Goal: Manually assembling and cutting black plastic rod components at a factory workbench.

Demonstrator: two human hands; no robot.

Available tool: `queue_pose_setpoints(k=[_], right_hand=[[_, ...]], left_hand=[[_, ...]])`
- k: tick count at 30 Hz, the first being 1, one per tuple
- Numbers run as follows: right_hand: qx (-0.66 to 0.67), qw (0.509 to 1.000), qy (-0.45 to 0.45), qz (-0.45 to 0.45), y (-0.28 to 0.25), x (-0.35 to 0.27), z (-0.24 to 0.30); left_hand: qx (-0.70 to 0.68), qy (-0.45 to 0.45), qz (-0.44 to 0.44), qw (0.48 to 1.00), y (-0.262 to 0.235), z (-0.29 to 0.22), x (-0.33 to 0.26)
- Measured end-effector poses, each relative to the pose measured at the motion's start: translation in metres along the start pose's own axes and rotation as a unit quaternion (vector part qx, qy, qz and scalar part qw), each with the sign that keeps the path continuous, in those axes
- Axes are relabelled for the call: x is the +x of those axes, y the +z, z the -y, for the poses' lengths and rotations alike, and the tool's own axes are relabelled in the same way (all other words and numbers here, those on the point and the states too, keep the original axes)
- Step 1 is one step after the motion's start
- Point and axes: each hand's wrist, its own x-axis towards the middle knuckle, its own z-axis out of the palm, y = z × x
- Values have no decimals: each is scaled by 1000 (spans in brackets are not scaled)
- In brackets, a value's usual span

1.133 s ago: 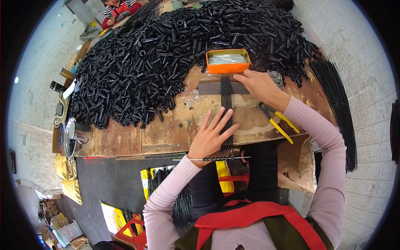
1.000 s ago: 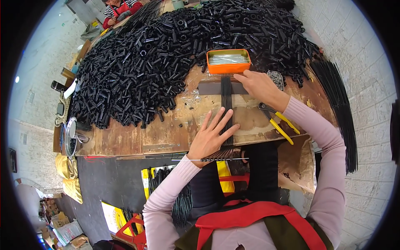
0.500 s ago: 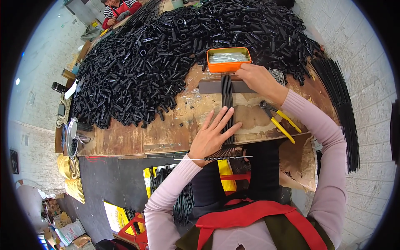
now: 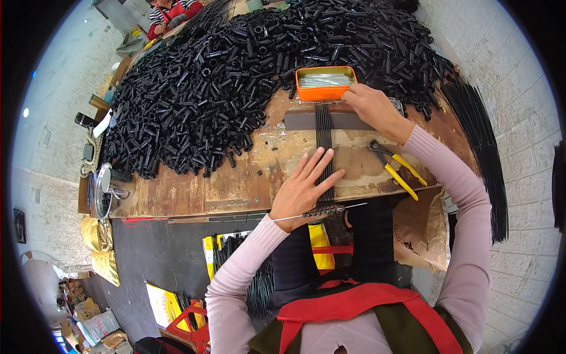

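Note:
A row of thin black rods (image 4: 323, 127) lies side by side on the wooden table, running away from me across a flat grey bar (image 4: 354, 121). Fingers spread, my left hand (image 4: 303, 186) rests flat on the rods' near part. By my left wrist, a thin metal wire (image 4: 354, 206) crosses their near ends, beyond the table edge. My right hand (image 4: 371, 106) is closed in a pinch at the right front corner of an orange tin (image 4: 323, 93). A thin metal wire seems to run from its fingertips across the rods' far ends. Loose metal wires (image 4: 324, 80) fill the tin.
Yellow-handled pliers (image 4: 401, 174) lie right of the rods. A huge heap of black plastic tubes (image 4: 194, 106) covers the table's back and left. Long black rods (image 4: 483, 159) hang over the right edge. Another person (image 4: 171, 15) is at the far left. A clear container (image 4: 106, 192) stands at the left edge.
My right hand has shifted slightly right along the tin's front. The wire at the near ends has tilted, its right end now higher. My left hand stays on the rods.

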Motion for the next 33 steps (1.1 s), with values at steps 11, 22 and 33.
queue_pose_setpoints(k=[11,22,33], right_hand=[[52,997,-41,-41,8,9,-4],[177,978,-13,-109,20,56,-5],[3,985,146,90,23,89,-42]], left_hand=[[-45,-6,9,999,-5,-1,0],[-34,7,2,999,-1,3,-1],[-33,-11,4,999,-3,-3,-1]])
